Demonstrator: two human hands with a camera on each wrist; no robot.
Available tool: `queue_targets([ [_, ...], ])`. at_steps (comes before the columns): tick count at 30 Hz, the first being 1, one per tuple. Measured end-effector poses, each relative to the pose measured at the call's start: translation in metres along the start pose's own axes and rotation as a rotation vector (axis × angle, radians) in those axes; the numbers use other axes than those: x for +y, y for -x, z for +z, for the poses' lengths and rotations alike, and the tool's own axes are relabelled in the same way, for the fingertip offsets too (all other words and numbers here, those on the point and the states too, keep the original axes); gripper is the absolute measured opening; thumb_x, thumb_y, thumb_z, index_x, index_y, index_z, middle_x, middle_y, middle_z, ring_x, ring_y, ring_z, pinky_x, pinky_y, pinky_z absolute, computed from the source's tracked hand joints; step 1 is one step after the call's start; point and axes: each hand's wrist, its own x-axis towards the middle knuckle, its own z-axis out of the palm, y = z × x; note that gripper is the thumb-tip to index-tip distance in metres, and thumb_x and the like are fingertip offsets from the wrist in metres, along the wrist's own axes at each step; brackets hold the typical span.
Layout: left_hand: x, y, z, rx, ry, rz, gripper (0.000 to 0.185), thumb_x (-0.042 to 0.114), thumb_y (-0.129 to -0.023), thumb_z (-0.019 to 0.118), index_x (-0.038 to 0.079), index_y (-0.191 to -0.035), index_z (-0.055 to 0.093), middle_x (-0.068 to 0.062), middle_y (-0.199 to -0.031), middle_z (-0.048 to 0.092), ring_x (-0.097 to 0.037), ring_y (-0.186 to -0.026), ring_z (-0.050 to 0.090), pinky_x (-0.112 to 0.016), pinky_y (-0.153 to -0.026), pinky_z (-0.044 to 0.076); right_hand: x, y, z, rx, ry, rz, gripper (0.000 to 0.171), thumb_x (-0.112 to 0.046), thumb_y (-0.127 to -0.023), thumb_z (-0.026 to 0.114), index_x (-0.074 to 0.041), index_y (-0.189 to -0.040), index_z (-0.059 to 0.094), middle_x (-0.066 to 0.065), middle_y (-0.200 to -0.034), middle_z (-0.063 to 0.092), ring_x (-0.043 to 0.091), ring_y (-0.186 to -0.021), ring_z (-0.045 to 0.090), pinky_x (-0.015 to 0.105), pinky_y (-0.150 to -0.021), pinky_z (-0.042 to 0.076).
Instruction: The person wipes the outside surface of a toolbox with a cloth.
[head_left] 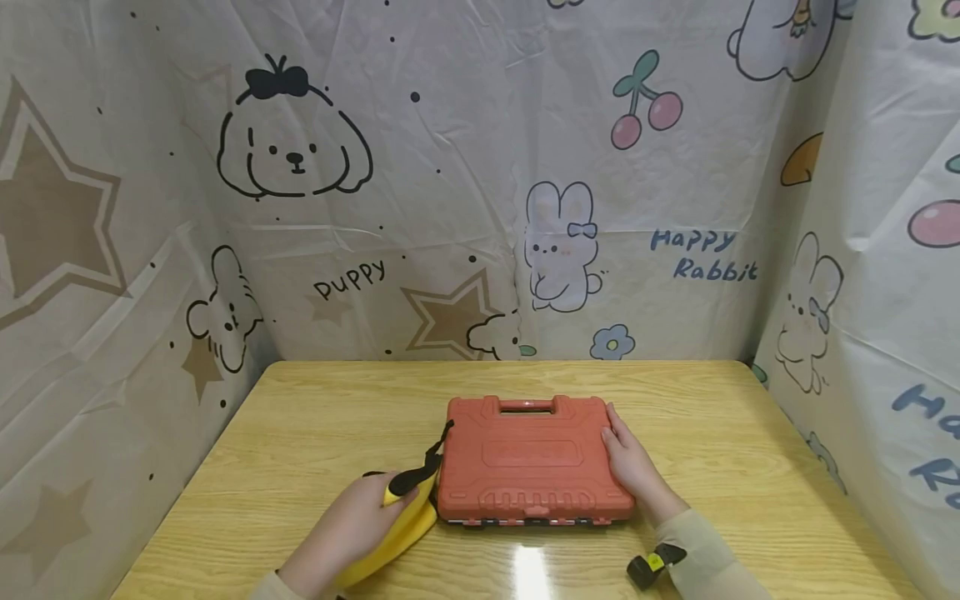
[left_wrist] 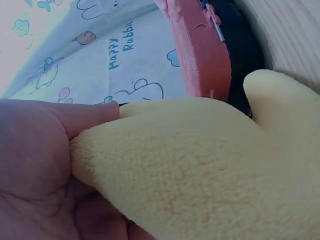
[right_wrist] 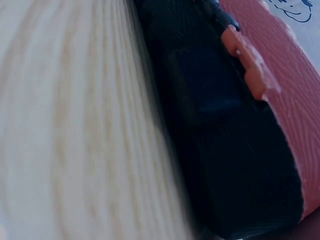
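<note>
Left grip (head_left: 366, 515) pinches fuzzy yellow fabric (head_left: 408, 536) beside a closed red carrying case (head_left: 531, 482) on a wooden surface (head_left: 337, 417); right grip (head_left: 636, 465), fingers straight, rests against the case's right side.

Hands (head_left: 363, 517) (head_left: 636, 465) on yellow item (head_left: 407, 533), red case (head_left: 532, 454)

1. A small booth set round a single table, homely or nursery-like in decoration; what kind of building holds it cannot be told.
2. At 12 o'clock in the head view, a creased, pale back sheet (head_left: 457, 158) serves as a wall.
3. At 9 o'clock, a left sheet (head_left: 82, 367) with brown stars closes that side; at 3 o'clock, a right sheet (head_left: 877, 308) does likewise.
4. Cartoon prints: a puppy (head_left: 295, 158) at 10 o'clock, cherries (head_left: 647, 104) towards 1.
5. At 6 o'clock, the wood-grain tabletop (head_left: 337, 408) reflects a bright light (head_left: 531, 573).
</note>
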Motion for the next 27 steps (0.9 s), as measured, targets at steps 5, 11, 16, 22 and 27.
queue_targets([
  [5,0.002,0.0,-0.006,0.022,0.036,0.02,0.033,0.031,-0.103,0.065,0.011,-0.127,0.073,-0.011,-0.126,0.074,-0.034,-0.121,0.068,-0.056,-0.102,0.054,0.0,0.001,0.0,0.001,-0.018,0.013,0.059,-0.021,-0.115,0.029,-0.009,-0.166,0.004,0.02,-0.173,0.001,0.042,-0.159,0.001,0.059,-0.128,0.007],
  [11,0.003,-0.002,-0.016,0.059,0.06,0.052,0.033,0.03,-0.103,0.063,0.009,-0.127,0.072,-0.013,-0.126,0.073,-0.036,-0.12,0.068,-0.057,-0.101,0.054,-0.001,0.001,-0.001,0.007,-0.029,0.014,0.059,-0.021,-0.114,0.029,-0.009,-0.167,0.005,0.021,-0.173,0.002,0.042,-0.159,0.001,0.059,-0.128,0.007],
  [16,0.003,-0.006,-0.025,0.064,0.094,0.054,0.035,0.029,-0.104,0.062,0.007,-0.13,0.069,-0.015,-0.129,0.072,-0.038,-0.124,0.065,-0.058,-0.102,0.053,0.0,0.001,-0.001,0.014,-0.028,0.017,0.059,-0.02,-0.114,0.03,-0.009,-0.167,0.006,0.021,-0.172,0.004,0.043,-0.158,0.003,0.06,-0.128,0.008],
  [22,0.001,-0.009,-0.031,0.071,0.129,0.063,0.037,0.026,-0.104,0.062,0.006,-0.135,0.067,-0.016,-0.133,0.069,-0.039,-0.128,0.062,-0.059,-0.105,0.05,0.0,0.001,0.0,0.009,-0.047,0.031,0.059,-0.022,-0.114,0.03,-0.011,-0.167,0.006,0.019,-0.173,0.003,0.042,-0.159,0.003,0.06,-0.128,0.008],
  [27,0.001,-0.01,-0.035,0.111,0.149,0.089,0.035,0.024,-0.105,0.061,0.006,-0.134,0.067,-0.016,-0.133,0.069,-0.038,-0.129,0.062,-0.058,-0.106,0.05,0.001,0.0,-0.001,0.017,-0.093,0.054,0.059,-0.023,-0.114,0.033,-0.012,-0.167,0.009,0.015,-0.174,0.004,0.04,-0.159,0.003,0.059,-0.128,0.008],
])
